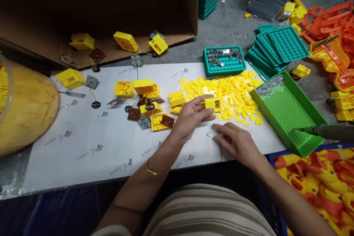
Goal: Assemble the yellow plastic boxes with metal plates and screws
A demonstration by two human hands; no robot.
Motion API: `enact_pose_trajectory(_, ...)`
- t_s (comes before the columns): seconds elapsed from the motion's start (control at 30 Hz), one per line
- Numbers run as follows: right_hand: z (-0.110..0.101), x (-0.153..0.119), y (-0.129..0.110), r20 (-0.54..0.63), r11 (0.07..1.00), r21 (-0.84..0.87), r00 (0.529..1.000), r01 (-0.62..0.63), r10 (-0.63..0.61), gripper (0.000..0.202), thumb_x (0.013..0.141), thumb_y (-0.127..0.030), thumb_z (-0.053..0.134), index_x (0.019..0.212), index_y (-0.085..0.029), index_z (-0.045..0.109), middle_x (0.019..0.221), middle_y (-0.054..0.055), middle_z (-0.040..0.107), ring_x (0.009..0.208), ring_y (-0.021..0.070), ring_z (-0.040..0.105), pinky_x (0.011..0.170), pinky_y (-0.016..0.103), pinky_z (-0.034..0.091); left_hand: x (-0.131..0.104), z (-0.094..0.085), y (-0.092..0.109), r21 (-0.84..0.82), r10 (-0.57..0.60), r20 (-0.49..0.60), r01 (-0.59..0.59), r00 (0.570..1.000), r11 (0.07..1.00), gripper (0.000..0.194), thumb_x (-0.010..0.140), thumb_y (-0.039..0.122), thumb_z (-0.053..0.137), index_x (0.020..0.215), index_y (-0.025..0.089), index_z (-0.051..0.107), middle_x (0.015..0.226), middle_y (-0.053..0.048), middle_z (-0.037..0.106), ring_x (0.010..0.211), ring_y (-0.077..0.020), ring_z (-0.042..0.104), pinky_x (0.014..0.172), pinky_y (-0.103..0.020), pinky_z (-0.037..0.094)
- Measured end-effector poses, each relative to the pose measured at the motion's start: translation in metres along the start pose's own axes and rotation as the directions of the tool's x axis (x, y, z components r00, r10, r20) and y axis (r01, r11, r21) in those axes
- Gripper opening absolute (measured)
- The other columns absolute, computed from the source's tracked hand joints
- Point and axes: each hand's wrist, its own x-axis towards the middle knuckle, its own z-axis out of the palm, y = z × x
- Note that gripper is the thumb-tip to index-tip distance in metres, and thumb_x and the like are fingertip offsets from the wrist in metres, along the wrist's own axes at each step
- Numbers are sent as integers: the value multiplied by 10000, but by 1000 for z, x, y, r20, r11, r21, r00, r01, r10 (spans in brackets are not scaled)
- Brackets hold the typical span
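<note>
Yellow case (211, 106) pinched in my left fingers (204, 114); right fingers (227, 129) loosely parted beside a silver disc (209, 134); yellow tabs (232, 90) crowd just beyond.

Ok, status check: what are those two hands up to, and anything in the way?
Left hand gripping small yellow casing. Right hand part-open beside silver disc, not touching. Loose yellow pieces spread beyond; nothing visible between right hand and disc.

Smooth plastic and shiny metal on a slick white tabletop (69, 158).
The held box (210, 104) is smooth plastic, the near cell (209, 134) shiny metal, the chips (232, 94) glossy plastic; right, the bin (284, 110) is perforated plastic; far left, the carton (110, 3) matt cardboard; near, the shirt (210, 210) matt cloth.
</note>
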Motion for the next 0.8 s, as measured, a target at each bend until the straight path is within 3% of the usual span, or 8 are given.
enact_pose_trajectory(0.13,2,7,-3,-48,1000,-2,999,24,-24,273,884,-345,577,1096,-189,647,915,50,651,760,168,644,663,276,507,0,0,-1,-4,17,10,-17,1000,1000,458,652,131,735,1100,163,647,770,18,644,663,-70,601,702,-225,571)
enact_pose_trajectory(0.3,14,7,-6,-35,992,-118,998,38,-43,181,905,-242,534,993,-195,685,894,52,675,763,187,659,614,277,490,1,0,-2,3,11,15,-12,1000,1000,460,650,137,736,1099,176,646,846,-2,660,740,-97,620,686,-220,569)
enact_pose_trajectory(0.43,-3,7,-4,8,996,57,998,61,-62,179,907,-201,531,991,-178,687,906,53,699,777,160,670,679,267,519,0,0,-1,15,-5,25,4,1000,1000,495,641,182,762,1120,163,640,793,9,649,691,-80,608,692,-222,570)
enact_pose_trajectory(0.53,-25,14,-2,-212,960,255,975,117,-62,153,873,-185,591,991,-198,688,887,29,718,789,129,668,699,240,524,-1,-1,-1,40,-19,39,18,999,999,509,643,202,772,1130,151,635,760,12,647,664,-75,611,702,-226,572)
enact_pose_trajectory(0.63,-40,26,-1,-469,952,251,882,177,-40,115,827,-173,648,919,-225,695,837,12,722,765,133,658,652,248,518,-2,-1,-2,61,-58,60,55,996,997,542,637,207,780,1153,156,620,848,-23,686,712,-105,646,682,-226,570)
enact_pose_trajectory(0.7,-41,34,0,-516,959,208,855,190,-58,81,821,-178,654,874,-225,692,798,9,716,733,136,646,615,252,506,-2,0,-2,72,-77,70,72,995,995,544,641,212,778,1159,163,619,883,-37,697,733,-117,654,667,-224,566)
enact_pose_trajectory(0.8,-38,41,1,-474,983,109,877,151,-83,62,845,-208,629,837,-207,690,770,21,695,720,144,627,610,265,490,-3,1,-3,98,-87,69,80,994,992,521,651,216,769,1151,171,628,849,-26,691,710,-107,641,661,-225,561)
